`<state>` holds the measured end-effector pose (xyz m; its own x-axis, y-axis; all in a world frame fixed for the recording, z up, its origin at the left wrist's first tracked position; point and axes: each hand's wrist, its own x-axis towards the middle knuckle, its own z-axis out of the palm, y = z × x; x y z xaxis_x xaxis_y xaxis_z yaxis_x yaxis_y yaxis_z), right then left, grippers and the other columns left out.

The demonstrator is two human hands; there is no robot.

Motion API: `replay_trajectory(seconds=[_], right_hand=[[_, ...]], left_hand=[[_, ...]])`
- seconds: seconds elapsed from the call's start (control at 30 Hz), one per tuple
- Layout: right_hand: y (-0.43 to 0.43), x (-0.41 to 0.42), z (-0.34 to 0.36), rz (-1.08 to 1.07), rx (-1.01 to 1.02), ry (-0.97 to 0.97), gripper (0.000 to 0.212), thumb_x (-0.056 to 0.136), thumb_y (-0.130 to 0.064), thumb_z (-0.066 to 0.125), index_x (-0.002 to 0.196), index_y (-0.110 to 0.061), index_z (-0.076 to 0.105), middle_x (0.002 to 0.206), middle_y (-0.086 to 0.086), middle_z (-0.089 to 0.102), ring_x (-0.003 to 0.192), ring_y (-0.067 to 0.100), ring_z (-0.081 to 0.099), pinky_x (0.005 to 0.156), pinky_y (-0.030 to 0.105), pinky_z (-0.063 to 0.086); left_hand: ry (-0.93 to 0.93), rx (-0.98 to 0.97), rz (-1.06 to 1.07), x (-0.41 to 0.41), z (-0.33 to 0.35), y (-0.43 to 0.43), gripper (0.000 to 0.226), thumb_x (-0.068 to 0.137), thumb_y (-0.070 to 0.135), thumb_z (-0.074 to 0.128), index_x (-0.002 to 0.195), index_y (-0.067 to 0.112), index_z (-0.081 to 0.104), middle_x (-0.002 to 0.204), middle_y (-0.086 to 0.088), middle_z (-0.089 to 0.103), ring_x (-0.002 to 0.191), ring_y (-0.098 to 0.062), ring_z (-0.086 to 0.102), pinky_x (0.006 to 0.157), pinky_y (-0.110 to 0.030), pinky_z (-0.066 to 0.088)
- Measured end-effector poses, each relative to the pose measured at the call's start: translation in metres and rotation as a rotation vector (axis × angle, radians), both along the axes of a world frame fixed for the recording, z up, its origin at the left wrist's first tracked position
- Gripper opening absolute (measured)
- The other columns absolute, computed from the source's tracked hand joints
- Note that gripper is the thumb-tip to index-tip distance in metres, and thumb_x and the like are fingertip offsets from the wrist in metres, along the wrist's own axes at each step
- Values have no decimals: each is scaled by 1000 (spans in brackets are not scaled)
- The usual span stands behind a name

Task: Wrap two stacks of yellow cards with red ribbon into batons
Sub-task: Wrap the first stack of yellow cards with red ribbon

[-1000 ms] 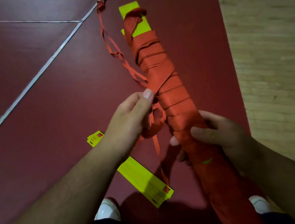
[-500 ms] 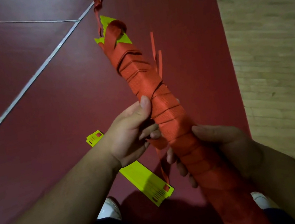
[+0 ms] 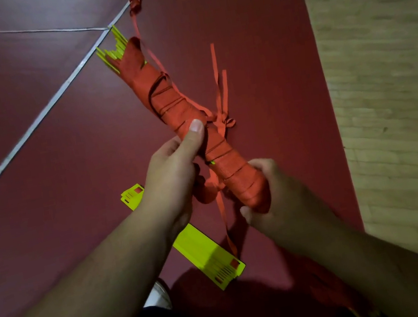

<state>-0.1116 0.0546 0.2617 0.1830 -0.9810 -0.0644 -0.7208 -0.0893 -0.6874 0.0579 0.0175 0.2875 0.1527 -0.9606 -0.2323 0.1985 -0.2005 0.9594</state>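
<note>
Gripping the ribbon-wrapped bundle point(image 3: 178, 99) at two places, the person holds it slanted out in front, off the floor point(image 3: 40, 188). The right hand point(image 3: 276, 196) is clenched round its near end, apparently as the anchor that stops the cards sliding. The left hand point(image 3: 174, 175) grasps it just beyond, thumb pressed flat on the turns, likely pinning the wrap so it cannot slacken. At the far end, well beyond both hands, yellow card tips point(image 3: 113, 49) fan out, so that end is not yet covered. A loose ribbon tail point(image 3: 224, 123) hangs knotted just past the left thumb. A second stack of yellow cards point(image 3: 205, 254) lies on the floor beneath the left wrist, unwrapped.
</note>
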Motion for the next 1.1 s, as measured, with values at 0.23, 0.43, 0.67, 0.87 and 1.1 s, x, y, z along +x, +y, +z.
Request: replay_trajectory(seconds=[0.23,0.43,0.67,0.87,1.1], right_hand=[[-8,-20,22,-43,198,-391,45,60,-25,90,91,-26,56,81,3,67,71,12,67,66,38,56],[5,-18,28,55,328,-777,49,55,-18,86,96,-14,60,94,22,71,75,40,68,71,57,58],[3,-27,35,309,753,-1011,37,76,-20,69,113,-14,69,107,24,69,76,32,69,64,39,58],[-2,-28,39,158,814,-880,52,62,-33,79,103,-3,66,97,31,62,83,41,59,71,45,51],[15,-21,49,61,323,-63,73,59,-61,84,121,-48,47,99,-19,67,86,-3,65,80,27,54]], left_hand=[[-40,-192,-218,19,-6,-8,25,88,40,60,106,23,67,53,10,37,46,-8,29,50,-21,40],[53,-235,-313,11,-15,-5,64,65,78,69,92,21,64,68,-14,47,52,-20,36,52,-30,32],[256,-153,-584,9,-8,2,84,69,77,57,120,11,70,55,-3,37,46,-6,30,52,-28,20],[214,-111,-277,-4,-2,11,80,64,80,62,94,6,53,51,-4,41,48,-17,36,55,-30,25],[96,13,65,-15,6,14,62,69,68,70,94,11,62,80,-15,55,77,-29,50,67,-46,41]])
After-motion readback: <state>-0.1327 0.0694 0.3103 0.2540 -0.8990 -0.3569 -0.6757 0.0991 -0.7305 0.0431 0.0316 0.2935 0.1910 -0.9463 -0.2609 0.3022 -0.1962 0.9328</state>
